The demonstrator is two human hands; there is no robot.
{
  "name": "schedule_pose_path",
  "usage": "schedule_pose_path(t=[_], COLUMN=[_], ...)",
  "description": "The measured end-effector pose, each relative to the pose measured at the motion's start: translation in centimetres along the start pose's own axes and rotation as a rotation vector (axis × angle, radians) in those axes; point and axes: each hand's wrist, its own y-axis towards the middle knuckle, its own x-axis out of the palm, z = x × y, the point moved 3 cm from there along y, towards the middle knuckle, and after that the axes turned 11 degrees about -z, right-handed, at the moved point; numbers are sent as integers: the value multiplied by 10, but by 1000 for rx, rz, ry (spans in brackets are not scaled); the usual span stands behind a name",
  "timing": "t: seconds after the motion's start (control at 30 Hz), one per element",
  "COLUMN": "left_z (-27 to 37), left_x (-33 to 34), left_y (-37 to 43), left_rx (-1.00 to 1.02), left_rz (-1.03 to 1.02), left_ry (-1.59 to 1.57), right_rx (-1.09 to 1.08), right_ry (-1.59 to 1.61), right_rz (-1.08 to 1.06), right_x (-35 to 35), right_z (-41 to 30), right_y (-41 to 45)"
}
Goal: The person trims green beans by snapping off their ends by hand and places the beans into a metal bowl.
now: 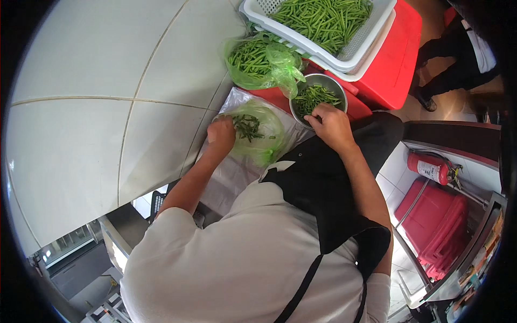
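Note:
My left hand is at the left edge of a thin green plastic bag. Dark green bean scraps lie on that bag, just right of the fingers. The fingertips are mostly hidden, so any grip there is unclear. Over the near rim of a round metal bowl is my right hand, thumb and fingers curled close together. Short pieces of green beans fill the bowl's bottom. Whether the right fingers pinch a bean cannot be made out.
A second green plastic bag of whole beans rests against the tiled wall. Beyond the bowl, a white perforated basket of green beans stands on a red container. A person is at the far right. A fire extinguisher hangs nearby.

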Motion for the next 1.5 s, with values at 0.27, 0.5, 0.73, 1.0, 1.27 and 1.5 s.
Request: schedule_pose_path(t=[0.27,0.5,0.73,1.0,1.27,1.5], left_z=[-3,-1,-4,-3,-12,-26], left_x=[9,3,-1,-18,-6,5], left_y=[2,2,6,0,-1,9], left_rx=[-36,-80,-164,-82,19,17], left_rz=[-46,-5,-119,-134,-173,-355], left_ry=[-45,-182,-222,-302,-440,-609], right_rx=[-9,-12,-44,-231,-38,-9], right_ry=[-5,-1,32,36,50,177], right_rz=[-13,-3,-1,-83,-278,-212], right_x=[-1,-1,-2,52,67,61], right_z=[1,3,-5,-50,-19,-14], right_y=[0,-2,-2,10,26,25])
